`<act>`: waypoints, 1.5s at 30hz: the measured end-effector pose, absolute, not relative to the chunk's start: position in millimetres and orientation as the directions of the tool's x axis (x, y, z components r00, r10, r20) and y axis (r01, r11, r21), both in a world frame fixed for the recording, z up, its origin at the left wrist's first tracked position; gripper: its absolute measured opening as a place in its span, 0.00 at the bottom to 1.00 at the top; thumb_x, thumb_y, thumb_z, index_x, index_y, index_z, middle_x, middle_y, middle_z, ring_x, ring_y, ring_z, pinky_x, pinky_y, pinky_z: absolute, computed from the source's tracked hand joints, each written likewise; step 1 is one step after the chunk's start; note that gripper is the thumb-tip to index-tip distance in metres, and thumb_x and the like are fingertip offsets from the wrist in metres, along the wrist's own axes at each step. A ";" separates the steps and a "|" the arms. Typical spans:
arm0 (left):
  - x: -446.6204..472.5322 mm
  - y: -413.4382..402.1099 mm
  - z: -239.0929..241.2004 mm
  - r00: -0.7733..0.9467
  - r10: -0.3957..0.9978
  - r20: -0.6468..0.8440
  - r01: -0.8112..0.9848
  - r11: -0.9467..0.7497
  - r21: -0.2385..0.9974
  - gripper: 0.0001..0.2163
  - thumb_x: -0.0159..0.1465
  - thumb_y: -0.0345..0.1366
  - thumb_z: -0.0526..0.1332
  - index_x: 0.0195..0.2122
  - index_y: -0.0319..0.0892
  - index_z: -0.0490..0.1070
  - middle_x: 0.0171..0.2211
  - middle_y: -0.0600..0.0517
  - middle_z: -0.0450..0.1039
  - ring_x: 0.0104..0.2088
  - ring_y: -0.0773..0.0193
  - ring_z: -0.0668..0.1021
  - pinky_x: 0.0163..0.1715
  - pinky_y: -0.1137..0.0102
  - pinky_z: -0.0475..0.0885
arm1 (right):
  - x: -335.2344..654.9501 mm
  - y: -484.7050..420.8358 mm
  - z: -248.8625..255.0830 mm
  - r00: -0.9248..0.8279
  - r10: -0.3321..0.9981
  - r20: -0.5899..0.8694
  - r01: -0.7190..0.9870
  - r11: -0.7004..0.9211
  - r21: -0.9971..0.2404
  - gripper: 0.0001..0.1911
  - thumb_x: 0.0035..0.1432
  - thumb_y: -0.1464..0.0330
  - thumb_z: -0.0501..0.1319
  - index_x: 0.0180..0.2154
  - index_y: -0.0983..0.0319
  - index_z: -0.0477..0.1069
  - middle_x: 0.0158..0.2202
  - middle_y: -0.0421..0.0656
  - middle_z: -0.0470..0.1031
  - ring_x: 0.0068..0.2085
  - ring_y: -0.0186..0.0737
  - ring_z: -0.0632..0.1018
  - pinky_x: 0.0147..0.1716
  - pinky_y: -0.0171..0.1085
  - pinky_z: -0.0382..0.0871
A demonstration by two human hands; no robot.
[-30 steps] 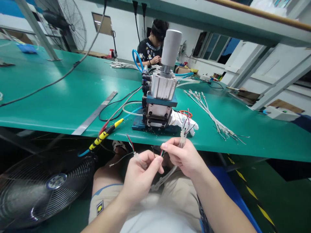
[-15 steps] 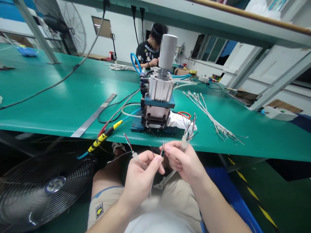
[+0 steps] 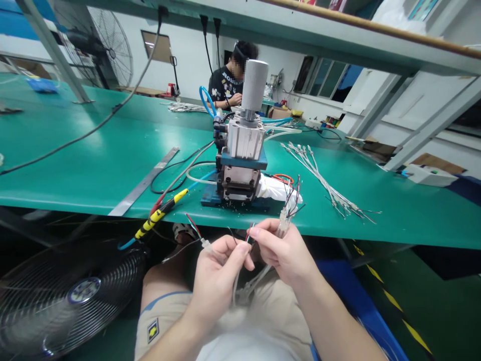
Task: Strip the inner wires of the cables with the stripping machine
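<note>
Head view shows the person's left grip (image 3: 220, 263) pinching thin wires (image 3: 248, 234) and a clear-ended cable (image 3: 206, 243), the right grip (image 3: 287, 248) pinching the same wires and clasping more cables (image 3: 282, 221), all near the worktop (image 3: 86, 183).

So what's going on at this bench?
The left hand and right hand meet at some thin coloured wires. The left also holds a cable end; the right grips a clutch of cable ends with wires fanned out. More cables lie on the green bench, right of a machine neither hand touches.
</note>
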State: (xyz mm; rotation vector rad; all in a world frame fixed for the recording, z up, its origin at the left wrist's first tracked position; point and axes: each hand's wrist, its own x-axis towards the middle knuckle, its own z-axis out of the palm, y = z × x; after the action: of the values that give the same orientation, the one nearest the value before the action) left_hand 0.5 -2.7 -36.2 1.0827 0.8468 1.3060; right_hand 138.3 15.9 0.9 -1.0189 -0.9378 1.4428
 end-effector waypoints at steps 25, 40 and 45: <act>1.0 -3.0 -33.8 0.041 0.991 0.125 -0.337 -0.104 0.936 0.13 0.65 0.41 0.66 0.26 0.39 0.74 0.21 0.53 0.75 0.23 0.69 0.71 0.27 0.74 0.66 | 132.5 17.5 1.4 -0.067 0.994 -0.083 -0.364 -0.102 -0.926 0.16 0.46 0.62 0.75 0.25 0.63 0.72 0.10 0.28 0.54 0.13 0.22 0.50 0.11 0.26 0.40; 1.1 -3.0 -33.5 0.062 0.990 0.130 -0.369 -0.099 0.924 0.14 0.65 0.41 0.66 0.25 0.39 0.73 0.21 0.54 0.74 0.23 0.71 0.71 0.27 0.77 0.66 | 128.4 14.5 5.6 -0.114 0.989 -0.096 -0.389 -0.133 -0.912 0.17 0.46 0.60 0.75 0.30 0.67 0.76 0.12 0.28 0.55 0.14 0.21 0.49 0.11 0.25 0.40; -0.2 -3.5 -36.5 0.075 0.989 0.127 -0.379 -0.089 0.921 0.14 0.65 0.41 0.66 0.26 0.39 0.73 0.22 0.54 0.74 0.23 0.72 0.70 0.27 0.78 0.66 | 128.9 16.6 3.2 -0.071 0.993 -0.091 -0.398 -0.112 -0.911 0.15 0.44 0.63 0.77 0.26 0.65 0.75 0.12 0.28 0.56 0.13 0.21 0.50 0.11 0.25 0.40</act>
State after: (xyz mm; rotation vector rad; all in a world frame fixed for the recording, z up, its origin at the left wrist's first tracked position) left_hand -0.2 -3.5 -36.5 1.0418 0.7982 1.3733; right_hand 128.9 16.6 3.2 -0.9441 -0.8817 1.4887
